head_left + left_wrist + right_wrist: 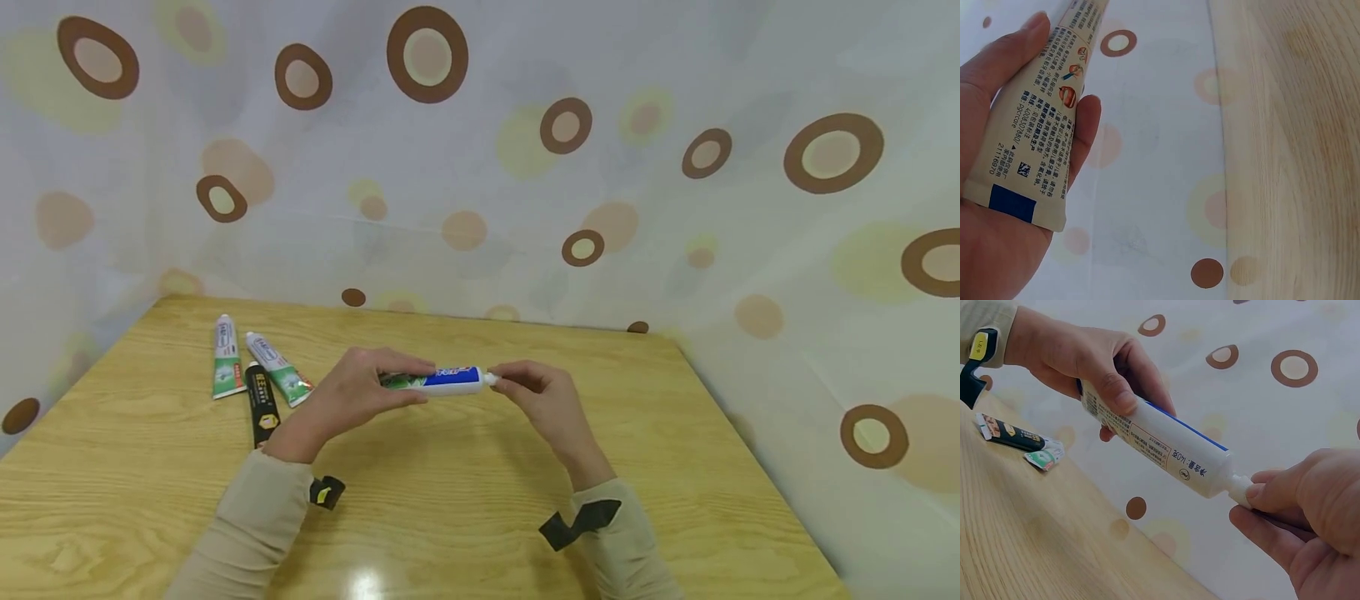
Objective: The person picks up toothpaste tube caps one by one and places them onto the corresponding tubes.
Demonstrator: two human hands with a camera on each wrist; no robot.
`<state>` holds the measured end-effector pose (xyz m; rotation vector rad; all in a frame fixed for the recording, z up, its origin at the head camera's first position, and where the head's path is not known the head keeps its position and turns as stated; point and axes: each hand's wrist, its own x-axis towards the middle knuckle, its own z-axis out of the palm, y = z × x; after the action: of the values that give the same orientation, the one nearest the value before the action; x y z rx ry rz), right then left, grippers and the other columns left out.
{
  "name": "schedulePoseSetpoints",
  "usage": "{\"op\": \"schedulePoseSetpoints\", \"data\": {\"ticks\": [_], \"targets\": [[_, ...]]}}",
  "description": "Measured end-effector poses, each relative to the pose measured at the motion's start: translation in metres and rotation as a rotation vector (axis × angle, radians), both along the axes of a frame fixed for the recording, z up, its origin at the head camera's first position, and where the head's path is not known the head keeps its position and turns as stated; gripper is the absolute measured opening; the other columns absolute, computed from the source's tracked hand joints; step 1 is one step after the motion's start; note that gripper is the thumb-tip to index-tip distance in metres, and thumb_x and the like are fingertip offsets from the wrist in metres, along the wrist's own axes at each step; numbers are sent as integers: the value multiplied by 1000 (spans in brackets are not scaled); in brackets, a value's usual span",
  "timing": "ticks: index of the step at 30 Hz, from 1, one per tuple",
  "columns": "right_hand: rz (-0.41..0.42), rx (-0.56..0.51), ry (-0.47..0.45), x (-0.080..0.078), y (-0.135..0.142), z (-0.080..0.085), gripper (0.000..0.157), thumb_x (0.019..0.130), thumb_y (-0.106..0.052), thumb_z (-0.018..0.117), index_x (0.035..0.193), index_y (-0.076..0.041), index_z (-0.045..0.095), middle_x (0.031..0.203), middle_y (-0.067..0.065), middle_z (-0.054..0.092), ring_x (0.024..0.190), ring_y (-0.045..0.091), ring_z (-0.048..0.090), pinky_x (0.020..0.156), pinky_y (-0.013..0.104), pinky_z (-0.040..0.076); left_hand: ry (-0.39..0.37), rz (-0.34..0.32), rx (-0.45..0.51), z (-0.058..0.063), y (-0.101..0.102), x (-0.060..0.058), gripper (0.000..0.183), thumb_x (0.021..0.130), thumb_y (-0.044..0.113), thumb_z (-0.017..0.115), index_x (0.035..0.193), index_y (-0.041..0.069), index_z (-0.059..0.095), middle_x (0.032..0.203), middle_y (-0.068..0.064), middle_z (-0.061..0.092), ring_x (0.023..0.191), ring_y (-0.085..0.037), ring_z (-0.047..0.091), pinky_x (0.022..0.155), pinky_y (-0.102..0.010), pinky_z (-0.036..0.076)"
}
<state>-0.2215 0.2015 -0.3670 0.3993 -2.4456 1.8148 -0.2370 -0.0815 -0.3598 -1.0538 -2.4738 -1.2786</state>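
Note:
A white and blue toothpaste tube [456, 382] is held level above the table. My left hand [352, 392] grips it around its flat end, thumb on one side and fingers on the other. In the left wrist view the printed back of the tube [1038, 119] faces the camera, its flat end against the palm. My right hand [543, 404] pinches the small white cap [1241, 489] between thumb and fingertips. The cap is at the tube's nozzle, and a narrow neck shows between it and the shoulder.
On the left of the wooden table [450, 517] lie two green and white toothpaste tubes, one upright in view [228, 358] and one slanted [279, 368]. A black tube [262, 404] lies just in front of them. A patterned sheet [465, 167] hangs behind the table.

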Motion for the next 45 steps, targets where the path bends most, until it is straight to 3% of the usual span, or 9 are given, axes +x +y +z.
{"op": "schedulePoseSetpoints", "data": {"ticks": [4, 9, 11, 16, 21, 30, 34, 39, 45], "targets": [[1, 21, 12, 2, -1, 2, 17, 94, -14, 68, 109, -9, 75, 111, 10, 73, 99, 17, 69, 92, 40, 55, -41, -10, 25, 0, -2, 0, 31, 84, 23, 80, 115, 22, 76, 117, 3, 73, 100, -18, 71, 76, -25, 56], [-22, 126, 83, 4, 0, 7, 17, 93, -17, 69, 109, -12, 76, 109, 8, 74, 97, 16, 69, 84, 28, 56, -44, -5, 21, 2, -1, 0, 32, 84, 23, 80, 115, 24, 76, 117, 2, 73, 97, -15, 71, 74, -25, 56], [-18, 136, 89, 4, 0, 8, 18, 94, -17, 69, 109, -11, 76, 109, 9, 74, 97, 17, 70, 86, 30, 57, -40, -5, 23, 3, -1, 0, 32, 83, 22, 81, 115, 24, 76, 117, 3, 73, 98, -13, 70, 75, -25, 56], [12, 69, 5, 5, 0, 9, 22, 95, -14, 66, 113, -4, 74, 111, 16, 72, 93, 19, 73, 89, 38, 57, -58, -14, 30, 4, -1, 1, 33, 82, 23, 81, 114, 23, 77, 117, 3, 73, 100, -13, 70, 76, -25, 55], [14, 23, -53, 4, 0, 7, 27, 98, -15, 62, 115, 4, 71, 111, 21, 71, 90, 21, 73, 84, 36, 58, -96, -30, 35, 3, -1, 1, 32, 82, 22, 81, 114, 23, 77, 116, 2, 74, 98, -12, 70, 74, -24, 55], [37, 152, 23, 7, -3, 9, 20, 94, -18, 69, 114, -13, 72, 116, 7, 71, 102, 19, 69, 87, 30, 57, -166, -47, 51, 3, 0, 1, 30, 83, 25, 80, 113, 25, 77, 115, 5, 74, 94, -11, 68, 72, -26, 55], [38, 154, 26, 7, -2, 10, 15, 93, -15, 69, 108, -11, 73, 110, 9, 72, 96, 20, 70, 85, 36, 58, -208, -56, 6, 2, -2, 2, 33, 86, 25, 79, 118, 29, 74, 121, 6, 71, 93, -14, 65, 71, -28, 54], [3, 120, -27, 6, 2, 8, 14, 94, -16, 68, 106, -11, 74, 107, 8, 72, 95, 18, 69, 87, 34, 57, -254, -130, -73, 4, -5, 4, 43, 92, 17, 71, 132, 32, 65, 134, 5, 63, 97, -18, 60, 78, -30, 53], [24, 48, -59, 6, 6, 11, 19, 95, -15, 66, 110, -4, 73, 111, 14, 71, 96, 20, 71, 89, 36, 57, -295, -142, -14, 7, -8, 6, 41, 92, 17, 71, 130, 33, 66, 136, 6, 63, 99, -19, 62, 79, -33, 53]]}}
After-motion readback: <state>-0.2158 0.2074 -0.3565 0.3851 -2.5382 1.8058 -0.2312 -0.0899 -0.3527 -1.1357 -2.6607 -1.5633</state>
